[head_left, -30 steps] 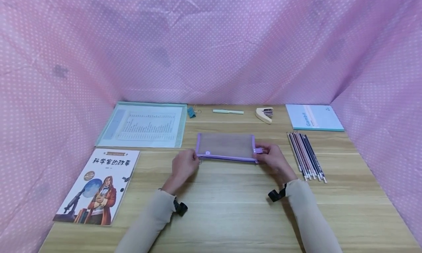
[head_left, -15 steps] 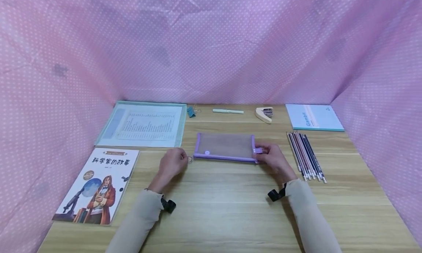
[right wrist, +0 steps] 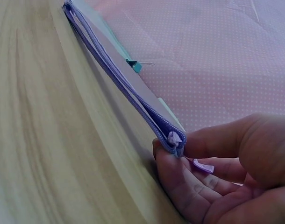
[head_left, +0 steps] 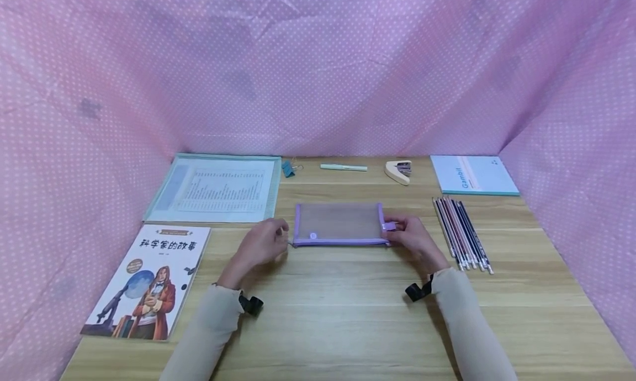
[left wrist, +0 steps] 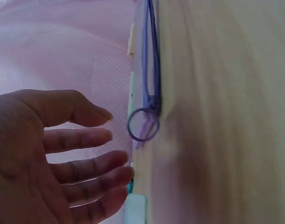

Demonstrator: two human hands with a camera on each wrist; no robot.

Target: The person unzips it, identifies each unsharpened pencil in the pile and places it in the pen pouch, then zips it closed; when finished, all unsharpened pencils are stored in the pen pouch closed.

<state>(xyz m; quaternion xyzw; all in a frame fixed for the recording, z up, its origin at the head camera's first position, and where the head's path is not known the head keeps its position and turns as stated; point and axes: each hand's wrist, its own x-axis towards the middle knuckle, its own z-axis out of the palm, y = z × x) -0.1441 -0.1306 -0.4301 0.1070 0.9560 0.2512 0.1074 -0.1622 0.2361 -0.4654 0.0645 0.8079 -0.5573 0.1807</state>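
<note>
A purple-edged mesh zip pouch (head_left: pixel 343 222) lies flat in the middle of the table. In the right wrist view its zipper (right wrist: pixel 119 77) is parted along the near edge. My right hand (head_left: pixel 411 236) pinches the pouch's right end between thumb and fingers, beside a small purple tab (right wrist: pixel 203 166). My left hand (head_left: pixel 263 242) is just off the pouch's left end, its fingers loosely bent and holding nothing. Close to those fingertips, the ring pull (left wrist: pixel 143 124) hangs at the zipper's left end in the left wrist view.
Several pencils (head_left: pixel 462 234) lie right of the pouch, below a blue notebook (head_left: pixel 474 175). Along the back are a stapler (head_left: pixel 398 172), a pale green pen (head_left: pixel 344 167) and a teal binder clip (head_left: pixel 288 169). A document folder (head_left: pixel 218 188) and a book (head_left: pixel 149 281) are on the left.
My left hand drew the ring pull leftward to the pouch's left end, parting the zipper, then let it go and loosened its fingers. My right hand stayed in place, pinching the pouch.
</note>
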